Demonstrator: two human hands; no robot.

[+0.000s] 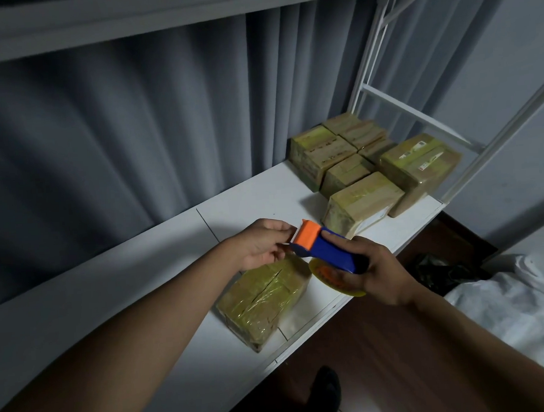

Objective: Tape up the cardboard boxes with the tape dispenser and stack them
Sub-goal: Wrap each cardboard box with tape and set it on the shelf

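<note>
A blue and orange tape dispenser [326, 248] with a yellowish tape roll is held above the white table [160, 276]. My right hand [373, 268] grips its blue handle. My left hand [262, 243] pinches the tape end at the orange toothed head. Right below the hands a cardboard box [263, 298] wrapped in yellowish tape lies near the table's front edge, a slit showing along its top seam. Several taped boxes [357, 162] stand grouped at the table's far right, some stacked.
A grey curtain [115, 120] hangs behind the table. A white metal frame [411, 108] rises at the right end. A black bag [440, 272] and white cloth [522, 305] lie to the right over the dark wooden floor [385, 364].
</note>
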